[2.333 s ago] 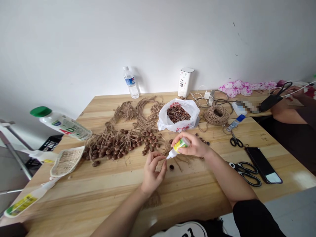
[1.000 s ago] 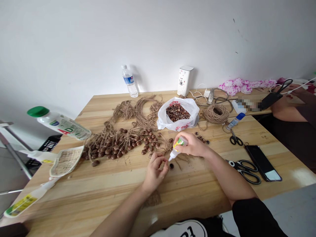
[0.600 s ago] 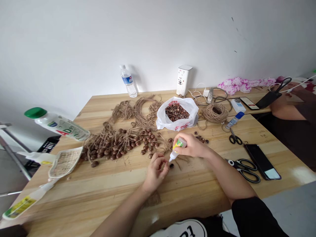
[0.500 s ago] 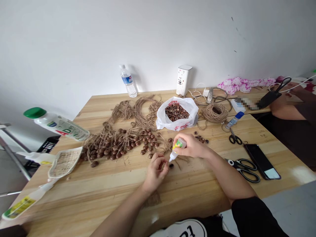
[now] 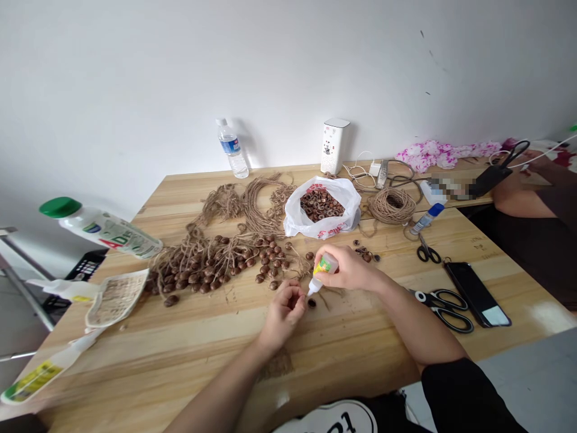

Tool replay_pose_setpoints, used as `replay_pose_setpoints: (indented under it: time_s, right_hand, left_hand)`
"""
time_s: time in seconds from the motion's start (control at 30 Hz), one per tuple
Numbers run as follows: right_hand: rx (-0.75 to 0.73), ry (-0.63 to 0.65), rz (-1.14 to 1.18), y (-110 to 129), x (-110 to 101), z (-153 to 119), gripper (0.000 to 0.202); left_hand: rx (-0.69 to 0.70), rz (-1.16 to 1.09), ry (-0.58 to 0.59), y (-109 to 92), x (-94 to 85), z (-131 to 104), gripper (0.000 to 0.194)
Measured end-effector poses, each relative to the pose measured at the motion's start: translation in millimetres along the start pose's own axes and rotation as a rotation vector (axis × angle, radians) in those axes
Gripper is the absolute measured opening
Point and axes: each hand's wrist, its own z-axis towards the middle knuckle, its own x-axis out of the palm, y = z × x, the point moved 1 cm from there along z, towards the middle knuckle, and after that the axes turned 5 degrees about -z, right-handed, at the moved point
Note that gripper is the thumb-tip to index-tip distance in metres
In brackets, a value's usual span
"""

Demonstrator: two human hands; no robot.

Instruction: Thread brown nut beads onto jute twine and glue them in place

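Observation:
My right hand (image 5: 348,269) grips a small glue bottle (image 5: 326,264), tilted so its white nozzle points down and left. The nozzle tip is right beside the fingertips of my left hand (image 5: 285,310). Those fingers are pinched together on something too small and hidden to make out. On the table just below the nozzle lies a dark hollow nut shell half (image 5: 311,304). Behind my left hand are loose round brown nuts (image 5: 273,264), and further left a heap of nuts on twine cords (image 5: 198,273).
A white plastic bag (image 5: 297,219) of cut shells stands behind my hands, beside a twine roll (image 5: 392,205). Scissors (image 5: 451,322) and a phone (image 5: 478,293) lie right. A woven tray (image 5: 118,297) and a green-capped bottle (image 5: 112,231) are left. Another person's arm (image 5: 518,201) rests far right.
The view has shifted very slightly. Both hands and the glue bottle keep nearly the same pose, with the nozzle still at my left fingertips.

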Motion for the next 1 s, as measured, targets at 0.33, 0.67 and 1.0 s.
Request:
replay_pose_setpoints:
  time_s: [0.33,0.67,1.0]
  right_hand:
    - [-0.018,-0.015,-0.018,-2.5,1.5,0.1,0.017]
    - [-0.010,-0.028,-0.028,-4.6,5.6,2.2,0.017]
    - [0.152,0.100,0.348,-15.2,0.2,7.1,0.020]
  left_hand:
    - [-0.163,-0.234,0.034,3.4,2.0,0.1,0.023]
    - [-0.190,-0.294,0.052,-2.1,2.9,-0.7,0.025]
    - [-0.079,-0.111,-0.098,-1.2,-6.9,2.1,0.019]
